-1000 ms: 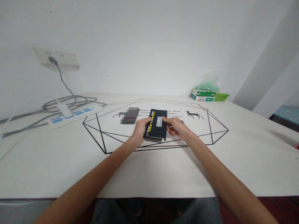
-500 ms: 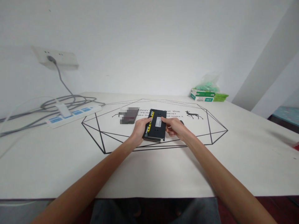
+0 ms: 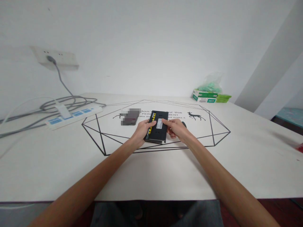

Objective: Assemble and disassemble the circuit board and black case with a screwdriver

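A flat black rectangular case [image 3: 159, 135] with a white label and a yellow-and-black strip along its left side is tilted up in front of me. Its exact kind does not show. My left hand [image 3: 143, 130] grips the left edge, thumb lying over the strip. My right hand [image 3: 176, 127] pinches the right edge, thumb pressed near the label; its other fingers are curled and partly hidden. Below the black top, a second layer shows at the lower end. Just behind my right hand a small dark object [image 3: 184, 124] peeks out, mostly covered.
A dark flat device [image 3: 134, 117], partly pixelated, lies to the left on the printed white table [image 3: 151, 176]. Further left are a power strip [image 3: 75, 116] and coiled grey cables [image 3: 68, 100]. Green-and-white boxes [image 3: 204, 95] under a plastic bag [image 3: 211, 83] stand at back right.
My left thumb has slid a little further right over the case. My right thumb and the case have shifted very slightly left. Both hands keep their hold.
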Available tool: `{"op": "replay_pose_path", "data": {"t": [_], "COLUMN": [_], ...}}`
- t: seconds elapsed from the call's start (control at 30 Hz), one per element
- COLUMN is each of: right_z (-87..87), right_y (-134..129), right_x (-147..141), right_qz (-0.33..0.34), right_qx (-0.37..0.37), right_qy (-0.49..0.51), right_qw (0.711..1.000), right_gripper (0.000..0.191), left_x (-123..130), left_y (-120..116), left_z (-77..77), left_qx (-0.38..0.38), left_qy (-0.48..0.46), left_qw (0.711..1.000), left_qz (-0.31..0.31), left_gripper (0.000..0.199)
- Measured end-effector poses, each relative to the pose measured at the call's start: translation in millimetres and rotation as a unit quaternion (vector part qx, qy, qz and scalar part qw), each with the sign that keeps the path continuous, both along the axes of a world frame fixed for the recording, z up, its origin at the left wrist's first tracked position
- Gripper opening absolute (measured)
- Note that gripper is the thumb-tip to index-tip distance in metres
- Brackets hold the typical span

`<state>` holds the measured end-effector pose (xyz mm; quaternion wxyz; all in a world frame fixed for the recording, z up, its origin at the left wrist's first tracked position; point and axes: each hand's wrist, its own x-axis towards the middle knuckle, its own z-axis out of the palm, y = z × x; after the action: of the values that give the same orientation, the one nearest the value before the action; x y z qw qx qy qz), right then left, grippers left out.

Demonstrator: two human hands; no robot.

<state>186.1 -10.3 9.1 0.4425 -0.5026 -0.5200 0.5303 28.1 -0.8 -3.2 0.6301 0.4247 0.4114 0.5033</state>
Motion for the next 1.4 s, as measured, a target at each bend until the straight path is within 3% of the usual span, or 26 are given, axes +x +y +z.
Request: {"op": "replay_pose_path", "data": {"t": [0.17, 0.5, 0.7, 0.83, 1.13, 1.4], "right_z": [0.1, -4.2, 0.5, 3.0, -2.2, -2.5], "right_y": [0.4, 4.5, 6.3, 5.7, 8.8, 8.4], "right_x": [0.4, 4.6, 9.7, 10.5, 9.6, 11.1], "right_qz": [-0.004, 0.012, -0.010, -0.016, -0.007, 0.000], "right_qx": [-0.016, -0.044, -0.053, -0.053, -0.063, -0.042], "right_qy": [-0.003, 0.030, 0.046, 0.043, 0.046, 0.035], "right_qw": [1.000, 0.998, 0.997, 0.998, 0.997, 0.998], "right_gripper": [0.045, 0.050, 0.048, 0.047, 0.045, 0.045], "left_x": [-1.4, -5.8, -9.8, -8.4, -4.5, -3.5], "left_y": [0.7, 1.5, -8.0, -11.3, -10.8, -10.9], "left_z": [1.0, 1.1, 10.3, 14.1, 13.6, 12.2], "left_qx": [-0.015, -0.020, -0.030, -0.002, -0.025, -0.027], "left_qy": [-0.004, 0.033, 0.062, 0.075, 0.078, 0.061], "left_qw": [1.000, 0.998, 0.977, 0.979, 0.983, 0.988], "left_qz": [-0.015, -0.057, -0.203, -0.192, -0.164, -0.140], "left_gripper": [0.013, 0.024, 0.059, 0.061, 0.052, 0.055]}}
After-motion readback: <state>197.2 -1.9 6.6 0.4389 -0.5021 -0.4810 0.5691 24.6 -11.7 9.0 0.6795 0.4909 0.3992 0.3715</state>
